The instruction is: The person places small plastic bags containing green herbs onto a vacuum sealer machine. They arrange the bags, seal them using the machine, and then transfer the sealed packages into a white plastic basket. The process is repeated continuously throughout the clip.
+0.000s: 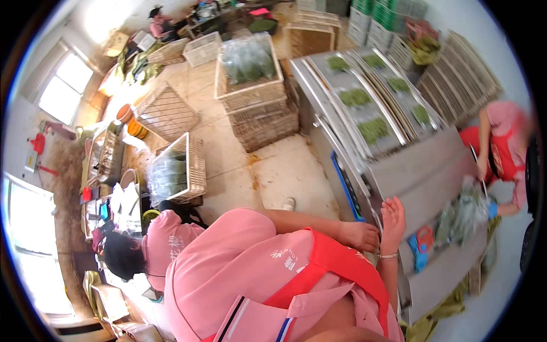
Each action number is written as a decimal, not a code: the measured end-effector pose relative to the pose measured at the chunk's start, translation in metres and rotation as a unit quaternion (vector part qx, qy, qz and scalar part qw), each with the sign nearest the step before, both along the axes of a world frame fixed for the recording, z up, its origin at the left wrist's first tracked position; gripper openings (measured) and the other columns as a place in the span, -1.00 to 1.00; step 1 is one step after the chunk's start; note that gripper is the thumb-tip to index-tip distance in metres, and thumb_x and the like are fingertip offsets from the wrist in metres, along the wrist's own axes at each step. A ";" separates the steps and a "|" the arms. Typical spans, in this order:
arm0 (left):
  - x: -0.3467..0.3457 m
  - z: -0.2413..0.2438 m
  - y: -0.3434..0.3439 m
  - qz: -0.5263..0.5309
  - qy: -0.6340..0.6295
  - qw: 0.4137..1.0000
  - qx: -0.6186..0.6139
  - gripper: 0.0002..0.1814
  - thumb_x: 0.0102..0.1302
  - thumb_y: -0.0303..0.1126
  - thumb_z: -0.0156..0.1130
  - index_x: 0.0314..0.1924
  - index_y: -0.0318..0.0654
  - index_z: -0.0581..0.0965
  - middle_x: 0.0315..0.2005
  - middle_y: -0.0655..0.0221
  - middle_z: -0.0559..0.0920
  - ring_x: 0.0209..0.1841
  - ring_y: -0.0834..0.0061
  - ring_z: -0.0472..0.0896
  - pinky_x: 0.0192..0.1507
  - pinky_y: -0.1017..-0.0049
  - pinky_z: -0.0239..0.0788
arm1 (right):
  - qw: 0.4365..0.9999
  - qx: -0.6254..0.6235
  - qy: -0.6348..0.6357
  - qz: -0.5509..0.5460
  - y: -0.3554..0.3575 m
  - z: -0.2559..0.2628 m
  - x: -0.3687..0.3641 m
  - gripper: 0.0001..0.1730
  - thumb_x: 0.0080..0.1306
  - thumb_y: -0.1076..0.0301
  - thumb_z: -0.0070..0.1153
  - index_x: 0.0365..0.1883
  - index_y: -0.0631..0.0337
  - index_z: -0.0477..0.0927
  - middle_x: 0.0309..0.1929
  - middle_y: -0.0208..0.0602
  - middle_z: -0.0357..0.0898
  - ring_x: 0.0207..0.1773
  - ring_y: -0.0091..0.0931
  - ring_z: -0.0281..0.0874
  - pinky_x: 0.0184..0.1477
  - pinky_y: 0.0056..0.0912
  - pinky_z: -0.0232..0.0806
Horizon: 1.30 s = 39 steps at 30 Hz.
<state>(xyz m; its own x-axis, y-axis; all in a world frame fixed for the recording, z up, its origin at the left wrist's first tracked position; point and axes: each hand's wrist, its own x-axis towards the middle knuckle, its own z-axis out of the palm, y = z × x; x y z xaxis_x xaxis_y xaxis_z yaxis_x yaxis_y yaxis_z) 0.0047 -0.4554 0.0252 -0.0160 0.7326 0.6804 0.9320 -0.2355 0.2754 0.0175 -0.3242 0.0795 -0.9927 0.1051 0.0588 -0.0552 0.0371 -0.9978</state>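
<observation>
My left hand (361,236) hangs with bunched fingers beside my right wrist, back of the hand showing; its inner side is hidden. My right hand (393,219) is raised with the fingers up and a bracelet (388,255) on the wrist. No object shows in it. Both hands are at the near edge of a stainless-steel worktop (421,179). Farther along, a steel bed like a chamber vacuum sealer's (316,68) carries several flat clear packs of green produce (355,97). Clear bags with green contents (459,220) and a blue and orange item (420,248) lie on the worktop.
A co-worker (508,149) in a red apron stands across the worktop; another person (164,252) is beside me. White plastic crates (260,124) and a crate of filled bags (194,171) stand on the floor. A seated person (160,26) is far back.
</observation>
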 end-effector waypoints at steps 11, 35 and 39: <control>-0.114 -0.016 -0.303 0.379 -0.195 0.896 -0.122 -0.83 0.09 -0.35 0.19 -0.27 -0.13 0.50 -0.59 0.36 0.55 -0.48 0.25 0.55 -0.32 0.30 0.38 | 0.960 0.187 -0.100 -0.185 -0.054 -0.120 -0.273 -0.08 0.13 0.21 0.26 0.30 0.47 0.06 0.30 0.13 0.14 0.28 -0.24 0.21 0.26 -0.30 0.13; -0.466 -0.027 -0.377 0.404 -0.235 0.859 -0.211 -0.76 0.12 -0.22 0.17 -0.21 -0.08 0.58 -0.40 0.25 0.61 -0.33 0.20 0.58 -0.26 0.33 0.45 | 0.941 0.232 -0.122 -0.214 -0.011 -0.087 -0.389 -0.54 0.02 0.27 0.27 -0.11 0.26 0.51 -0.20 -0.35 0.55 -0.21 -0.52 0.43 -0.16 -0.42 0.31; -0.568 0.000 -0.340 0.512 -0.198 0.814 -0.188 -0.28 -0.09 -0.04 0.39 0.06 -0.24 0.41 -0.03 0.14 0.51 0.03 0.13 0.45 0.07 0.27 0.30 | 0.931 -0.251 -0.168 -0.208 -0.055 -0.036 -0.378 -0.53 0.13 0.30 0.14 0.01 0.25 0.42 -0.02 -0.31 0.51 -0.05 -0.45 0.47 0.01 -0.38 0.31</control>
